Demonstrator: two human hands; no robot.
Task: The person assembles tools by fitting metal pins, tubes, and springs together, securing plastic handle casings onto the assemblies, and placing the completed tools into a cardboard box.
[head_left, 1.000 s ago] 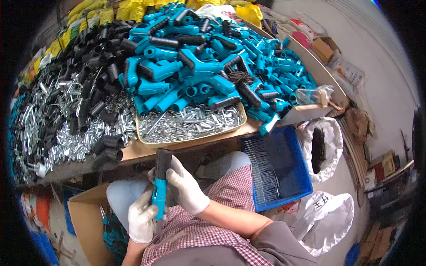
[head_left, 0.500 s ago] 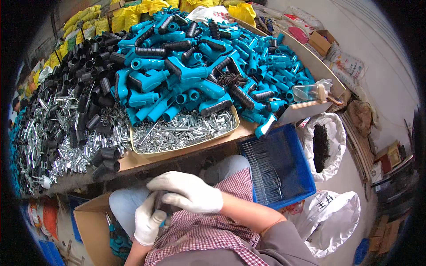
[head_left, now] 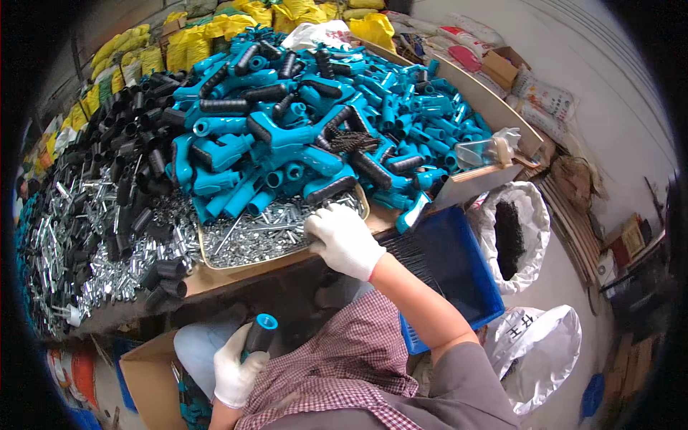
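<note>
My left hand (head_left: pixel 236 369), in a white glove, is closed around a short tube-shaped handle part (head_left: pixel 259 338) with a black sleeve and a teal open end facing up. It holds the part low over my lap, above the checked apron (head_left: pixel 344 344). Over the right front of the shallow tray (head_left: pixel 251 261) is my right hand (head_left: pixel 344 240), also gloved. Its fingers are curled down at the small silver metal pieces (head_left: pixel 272 233) there; whatever is in them is hidden. Just behind the tray lie teal handles (head_left: pixel 287 147) with black grips, heaped high.
Black tubes (head_left: pixel 132 125) and loose metal pieces (head_left: pixel 111 247) cover the bench at left. A blue crate (head_left: pixel 459 258) holding thin rods stands right of my knees, beside white sacks (head_left: pixel 527 269). A cardboard box (head_left: pixel 147 380) is by my left leg. Yellow bags (head_left: pixel 197 46) line the back.
My right hand has left the handle part and moved forward to the metal pieces in the tray. My left hand still holds the part, whose teal end now shows. The view has shifted slightly.
</note>
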